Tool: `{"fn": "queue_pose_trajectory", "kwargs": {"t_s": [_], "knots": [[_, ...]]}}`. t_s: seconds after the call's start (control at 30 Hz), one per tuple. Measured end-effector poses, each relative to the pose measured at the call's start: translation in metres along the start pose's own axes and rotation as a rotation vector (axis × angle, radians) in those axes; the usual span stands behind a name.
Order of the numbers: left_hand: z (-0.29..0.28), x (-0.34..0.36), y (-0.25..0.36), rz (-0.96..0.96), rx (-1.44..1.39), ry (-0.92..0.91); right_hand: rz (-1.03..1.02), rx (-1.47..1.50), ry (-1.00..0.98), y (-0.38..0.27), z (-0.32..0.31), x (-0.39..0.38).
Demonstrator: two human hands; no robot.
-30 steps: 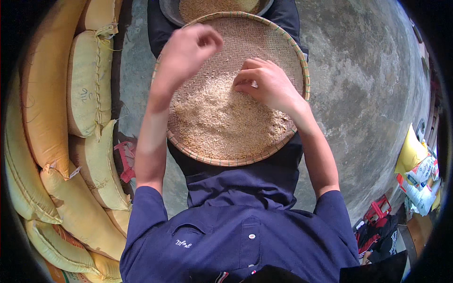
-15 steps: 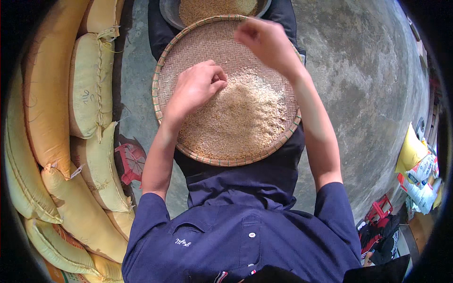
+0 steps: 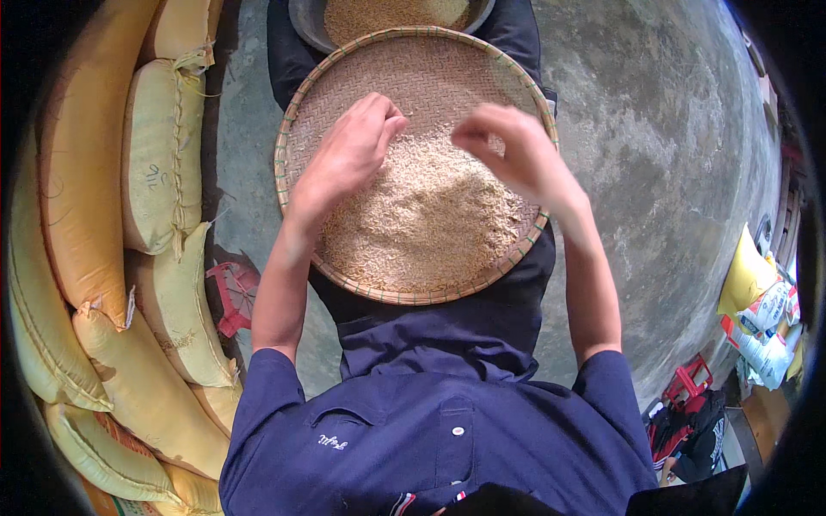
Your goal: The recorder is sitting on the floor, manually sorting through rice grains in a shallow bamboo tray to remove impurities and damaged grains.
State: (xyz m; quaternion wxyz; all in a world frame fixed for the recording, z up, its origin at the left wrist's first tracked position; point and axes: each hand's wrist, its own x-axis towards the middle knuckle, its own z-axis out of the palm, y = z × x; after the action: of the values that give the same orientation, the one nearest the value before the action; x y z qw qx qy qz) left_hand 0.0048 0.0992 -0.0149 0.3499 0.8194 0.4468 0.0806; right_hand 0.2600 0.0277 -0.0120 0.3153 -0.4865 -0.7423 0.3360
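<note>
Beige grain [image 3: 426, 219] lies heaped on a round woven tray [image 3: 422, 69].

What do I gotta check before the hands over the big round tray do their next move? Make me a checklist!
1. Grain inside the tray's rim: ok, it lies within, mostly toward the person's side.
2. Left hand over the tray: ok, fingers curled, by the grain's left side.
3. Right hand empty: cannot tell, it's blurry.
4. Bowl fully in sight: not ok, the tray and the picture's top edge hide parts.
5. Tray perfectly level: cannot tell from above.
</note>
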Motion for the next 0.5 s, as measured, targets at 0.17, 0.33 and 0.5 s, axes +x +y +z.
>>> {"fn": "queue_pose_trajectory", "kwargs": {"t_s": [0.17, 0.33, 0.5], "knots": [[-0.027, 0.067, -0.014, 0.008, -0.169, 0.415, 0.067, -0.080, -0.048, -0.023, 0.009, -0.037], [-0.061, 0.095, 0.024, -0.057, -0.271, 0.770, 0.001, -0.122, -0.061, -0.022, 0.016, -0.039], [-0.023, 0.035, 0.044, 0.078, -0.252, 0.082, 0.008, -0.132, -0.080, -0.025, 0.015, -0.042]]}}
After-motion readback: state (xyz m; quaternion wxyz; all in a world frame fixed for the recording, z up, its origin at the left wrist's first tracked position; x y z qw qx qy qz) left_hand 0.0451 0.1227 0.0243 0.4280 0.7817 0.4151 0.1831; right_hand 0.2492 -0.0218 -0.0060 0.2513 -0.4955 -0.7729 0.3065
